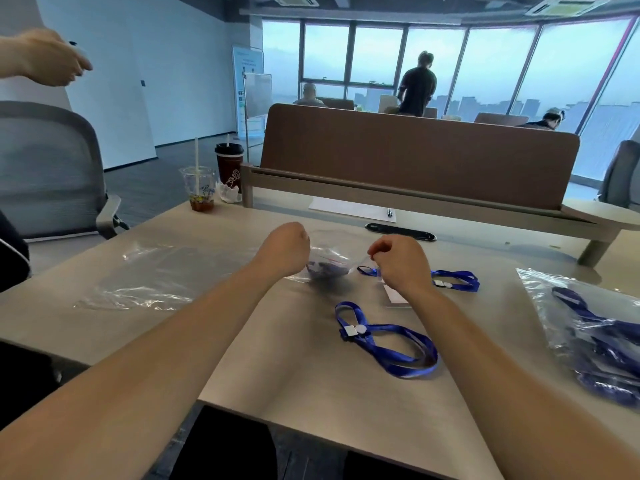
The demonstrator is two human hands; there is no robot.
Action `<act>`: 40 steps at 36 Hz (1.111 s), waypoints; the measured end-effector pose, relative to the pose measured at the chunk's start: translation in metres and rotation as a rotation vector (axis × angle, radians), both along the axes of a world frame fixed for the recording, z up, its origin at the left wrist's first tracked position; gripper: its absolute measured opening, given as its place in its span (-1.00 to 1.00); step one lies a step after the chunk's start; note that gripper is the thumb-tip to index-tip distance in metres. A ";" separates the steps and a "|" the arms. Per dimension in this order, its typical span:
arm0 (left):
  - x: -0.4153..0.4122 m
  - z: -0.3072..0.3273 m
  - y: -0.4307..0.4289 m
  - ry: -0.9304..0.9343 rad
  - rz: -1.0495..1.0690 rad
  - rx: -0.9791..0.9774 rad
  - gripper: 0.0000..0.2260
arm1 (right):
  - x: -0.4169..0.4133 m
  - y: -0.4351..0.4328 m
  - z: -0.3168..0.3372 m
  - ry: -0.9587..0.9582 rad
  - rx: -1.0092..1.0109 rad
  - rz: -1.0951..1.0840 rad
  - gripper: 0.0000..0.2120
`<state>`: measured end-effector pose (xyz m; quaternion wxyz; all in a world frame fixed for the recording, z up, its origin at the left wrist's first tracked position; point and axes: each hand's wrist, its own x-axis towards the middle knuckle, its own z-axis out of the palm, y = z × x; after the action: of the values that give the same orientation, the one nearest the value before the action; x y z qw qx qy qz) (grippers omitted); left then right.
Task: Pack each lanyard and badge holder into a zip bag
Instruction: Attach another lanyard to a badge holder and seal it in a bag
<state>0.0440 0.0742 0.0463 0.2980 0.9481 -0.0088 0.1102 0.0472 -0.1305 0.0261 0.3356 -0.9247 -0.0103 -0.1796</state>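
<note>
A clear zip bag (329, 259) with a bundled blue lanyard inside hangs just above the table between my hands. My left hand (285, 247) grips its left edge and my right hand (398, 261) pinches its right corner. A loose blue lanyard (388, 341) with a white clip lies in front of my right forearm. Another blue lanyard (457, 278) with a badge holder (394, 294) lies partly hidden behind my right hand.
Empty clear zip bags (149, 271) lie spread at the left. Packed bags with blue lanyards (595, 334) are piled at the right edge. Two drink cups (201, 188) stand at the back left by a brown divider (415, 157). Another person's hand (52, 60) is at the upper left.
</note>
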 end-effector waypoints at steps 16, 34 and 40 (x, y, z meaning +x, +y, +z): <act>-0.001 0.023 0.008 -0.038 -0.110 -0.350 -0.82 | 0.001 -0.021 0.031 -0.029 0.240 0.040 -0.87; 0.002 0.016 0.021 -0.094 -0.061 -0.674 -0.82 | -0.011 -0.022 0.040 0.015 0.387 0.109 -0.84; 0.003 0.013 0.018 -0.023 -0.075 -0.835 -0.84 | -0.014 -0.018 0.043 0.061 0.561 0.139 -0.88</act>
<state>0.0466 0.0919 0.0593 0.6605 0.7436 -0.0011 0.1038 0.0330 -0.1485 0.0687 0.5899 -0.7978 -0.0135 -0.1240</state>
